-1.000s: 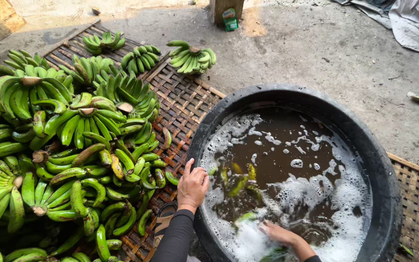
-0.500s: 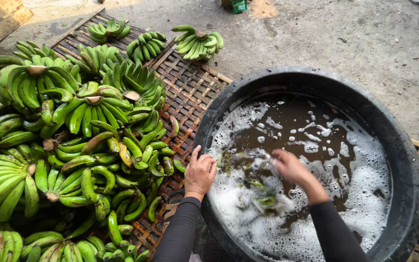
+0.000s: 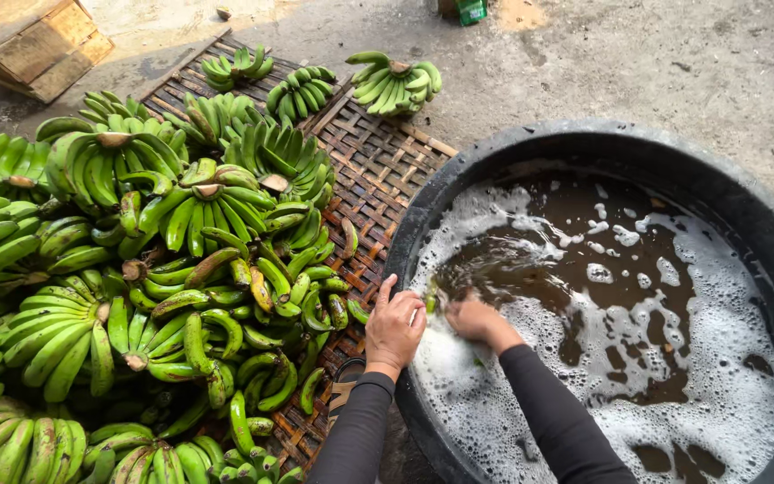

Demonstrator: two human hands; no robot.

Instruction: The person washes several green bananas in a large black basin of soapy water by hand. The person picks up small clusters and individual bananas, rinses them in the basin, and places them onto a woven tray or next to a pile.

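A big black tub [image 3: 584,142] holds dark brown water with white foam. My left hand [image 3: 394,326] rests flat on the tub's left rim, fingers together, holding nothing. My right hand [image 3: 475,320] is partly sunk in the soapy water just inside that rim, right beside the left hand. A small green banana bit [image 3: 431,300] shows at its fingers; whether the hand grips it is unclear. Both arms wear dark long sleeves. A large heap of green banana bunches [image 3: 181,269] lies left of the tub.
The bananas lie on a woven bamboo mat [image 3: 378,170] over concrete ground. Three smaller bunches [image 3: 396,82] sit at the mat's far edge. A wooden crate [image 3: 33,45] stands at top left, a green object [image 3: 470,11] at the top edge.
My right hand has moved left across the water to the tub's left rim, beside the left hand. The floating bananas in the water are no longer seen. The view shifted.
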